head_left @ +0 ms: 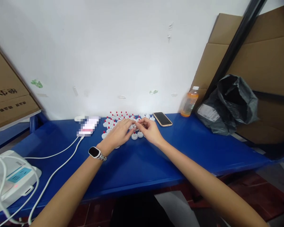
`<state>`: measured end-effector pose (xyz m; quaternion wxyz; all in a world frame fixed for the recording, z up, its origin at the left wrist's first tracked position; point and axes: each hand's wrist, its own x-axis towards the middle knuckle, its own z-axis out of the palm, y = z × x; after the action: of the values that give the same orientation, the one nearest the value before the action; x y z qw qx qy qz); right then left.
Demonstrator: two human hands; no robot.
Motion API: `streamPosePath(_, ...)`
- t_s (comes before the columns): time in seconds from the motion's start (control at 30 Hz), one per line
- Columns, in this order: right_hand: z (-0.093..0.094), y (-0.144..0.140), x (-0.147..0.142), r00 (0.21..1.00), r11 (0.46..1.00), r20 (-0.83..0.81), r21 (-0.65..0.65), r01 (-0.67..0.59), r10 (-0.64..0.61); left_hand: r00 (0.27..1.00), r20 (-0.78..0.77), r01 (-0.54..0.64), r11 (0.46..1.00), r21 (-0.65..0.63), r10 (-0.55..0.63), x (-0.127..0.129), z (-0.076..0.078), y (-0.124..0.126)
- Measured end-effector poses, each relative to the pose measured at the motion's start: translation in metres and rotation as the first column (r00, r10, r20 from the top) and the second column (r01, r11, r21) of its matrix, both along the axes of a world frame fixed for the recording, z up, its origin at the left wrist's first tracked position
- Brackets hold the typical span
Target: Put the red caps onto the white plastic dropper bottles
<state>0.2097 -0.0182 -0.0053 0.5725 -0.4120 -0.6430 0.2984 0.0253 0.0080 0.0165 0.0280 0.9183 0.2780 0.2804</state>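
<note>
Several small white nozzle caps (134, 136), many with red tips, stand grouped on the blue table near the wall. Above the group, my left hand (120, 131) curls its fingers and thumb around one white nozzle cap (132, 126), mostly hidden by the fingers. My right hand (150, 130) meets it from the right, thumb and forefinger pinched together at the left fingertips. What the right fingers pinch is too small and covered to make out. A watch (94, 152) sits on my left wrist.
On the blue table (132, 170), a phone (162, 119) lies right of the caps and a cabled, blurred-out device (88, 126) left. An orange drink bottle (189, 102) and grey plastic bag (224, 107) stand at right. A white power strip (14, 179) occupies the left corner.
</note>
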Motion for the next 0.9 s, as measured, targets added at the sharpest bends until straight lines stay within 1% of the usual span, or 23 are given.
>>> streamPosePath(0.07, 0.004, 0.004, -0.010, 0.987, 0.997, 0.150, 0.056, 0.050, -0.058, 0.996, 0.028, -0.082, 0.996, -0.019, 0.083, -0.020, -0.003, 0.001)
streamPosePath(0.1, 0.006, 0.006, -0.014, 0.960, 0.993, 0.266, 0.091, 0.069, -0.091, 0.991, 0.047, -0.123, 0.992, -0.033, 0.125, -0.029, -0.006, 0.002)
streamPosePath(0.13, 0.008, 0.009, -0.018, 0.908, 0.989, 0.401, 0.125, 0.075, -0.120, 0.985, 0.069, -0.157, 0.986, -0.046, 0.160, -0.036, -0.009, 0.003)
streamPosePath(0.17, 0.009, 0.013, -0.021, 0.830, 0.985, 0.539, 0.155, 0.070, -0.144, 0.979, 0.082, -0.180, 0.981, -0.068, 0.185, -0.043, -0.013, 0.003)
streamPosePath(0.23, 0.011, 0.020, -0.027, 0.625, 0.979, 0.759, 0.199, 0.044, -0.182, 0.972, 0.094, -0.205, 0.972, -0.117, 0.217, -0.051, -0.020, 0.004)
streamPosePath(0.3, 0.012, 0.028, -0.033, 0.442, 0.975, 0.872, 0.222, 0.030, -0.212, 0.967, 0.100, -0.218, 0.963, -0.157, 0.235, -0.053, -0.025, 0.005)
streamPosePath(0.33, 0.012, 0.031, -0.035, 0.376, 0.975, 0.901, 0.222, 0.024, -0.215, 0.965, 0.104, -0.219, 0.961, -0.170, 0.239, -0.053, -0.026, 0.005)
streamPosePath(0.37, 0.013, 0.034, -0.037, 0.329, 0.976, 0.920, 0.217, 0.018, -0.211, 0.965, 0.108, -0.217, 0.960, -0.179, 0.238, -0.053, -0.027, 0.005)
streamPosePath(0.43, 0.013, 0.038, -0.041, 0.271, 0.981, 0.944, 0.192, 0.006, -0.186, 0.967, 0.110, -0.208, 0.961, -0.184, 0.231, -0.052, -0.027, 0.005)
streamPosePath(0.53, 0.013, 0.038, -0.045, 0.248, 0.989, 0.958, 0.150, -0.011, -0.143, 0.969, 0.104, -0.204, 0.962, -0.180, 0.225, -0.052, -0.025, 0.004)
streamPosePath(0.63, 0.010, 0.036, -0.046, 0.265, 0.990, 0.955, 0.143, -0.017, -0.133, 0.969, 0.111, -0.197, 0.963, -0.186, 0.220, -0.052, -0.024, 0.002)
streamPosePath(0.77, 0.004, 0.035, -0.047, 0.286, 0.985, 0.945, 0.171, -0.022, -0.158, 0.970, 0.124, -0.179, 0.961, -0.213, 0.208, -0.052, -0.024, -0.001)
streamPosePath(0.83, 0.002, 0.034, -0.045, 0.342, 0.982, 0.924, 0.190, -0.016, -0.173, 0.970, 0.119, -0.182, 0.957, -0.224, 0.212, -0.051, -0.025, -0.001)
streamPosePath(0.87, 0.002, 0.034, -0.044, 0.396, 0.980, 0.902, 0.196, -0.014, -0.175, 0.970, 0.116, -0.184, 0.956, -0.228, 0.215, -0.051, -0.025, -0.001)
streamPosePath(0.9, 0.003, 0.033, -0.042, 0.471, 0.981, 0.866, 0.194, -0.014, -0.165, 0.970, 0.113, -0.185, 0.955, -0.230, 0.216, -0.051, -0.025, -0.001)
